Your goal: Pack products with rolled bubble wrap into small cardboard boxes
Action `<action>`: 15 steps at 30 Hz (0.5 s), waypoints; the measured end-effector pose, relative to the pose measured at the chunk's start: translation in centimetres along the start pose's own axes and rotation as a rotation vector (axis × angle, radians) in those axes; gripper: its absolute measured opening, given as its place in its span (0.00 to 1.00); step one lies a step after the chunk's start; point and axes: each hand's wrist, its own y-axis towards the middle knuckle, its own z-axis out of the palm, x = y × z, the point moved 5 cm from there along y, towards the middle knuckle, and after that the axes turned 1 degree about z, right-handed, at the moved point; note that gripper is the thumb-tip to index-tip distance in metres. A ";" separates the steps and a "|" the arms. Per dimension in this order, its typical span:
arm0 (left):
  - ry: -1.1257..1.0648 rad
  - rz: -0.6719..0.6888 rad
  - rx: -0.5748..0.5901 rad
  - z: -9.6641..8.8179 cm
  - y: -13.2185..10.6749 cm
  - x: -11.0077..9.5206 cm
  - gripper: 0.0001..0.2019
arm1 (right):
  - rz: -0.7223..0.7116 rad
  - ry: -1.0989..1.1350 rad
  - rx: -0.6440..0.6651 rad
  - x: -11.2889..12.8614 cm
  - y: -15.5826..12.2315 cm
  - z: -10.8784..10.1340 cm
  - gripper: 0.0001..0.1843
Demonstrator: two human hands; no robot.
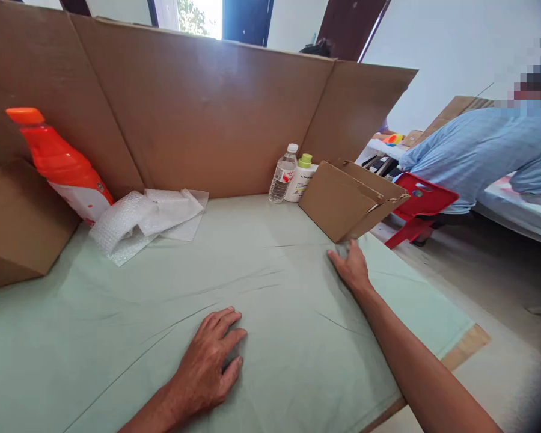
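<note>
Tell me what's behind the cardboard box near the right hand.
Behind the cardboard box, a white bottle with a green cap shows partly; beyond it stands the tall cardboard panel. The box covers part of the bottle; anything else hidden there cannot be seen.

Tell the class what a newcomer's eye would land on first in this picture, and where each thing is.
Probably the bright orange-red bottle standing at the far left, against the brown cardboard screen. Next come the two bare hands over the pale green cloth: the left hand low in the middle, the right hand by the cardboard box. The red chair also stands out, beyond the table's right side.
</note>
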 end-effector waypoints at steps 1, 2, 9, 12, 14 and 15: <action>-0.003 -0.004 0.006 0.0 0.1 0.0 0.22 | -0.034 -0.049 0.063 0.4 -1.6 0.1 0.35; -0.008 -0.011 0.011 0.0 0.3 -0.1 0.21 | -0.085 -0.104 0.123 0.9 -3.3 0.1 0.31; 0.056 0.015 0.033 -0.9 1.6 -0.5 0.19 | -0.654 -0.209 0.162 5.8 -13.0 0.3 0.32; 0.174 0.052 0.040 -1.1 0.1 -1.5 0.18 | -0.826 -0.128 0.155 9.1 -16.6 0.8 0.32; 0.213 0.105 0.034 -0.7 -2.2 -2.8 0.17 | -0.938 -0.072 0.159 11.8 -19.1 0.8 0.32; 0.214 0.135 0.027 -0.4 -3.6 -3.4 0.15 | -0.998 -0.049 0.166 13.4 -20.3 0.8 0.33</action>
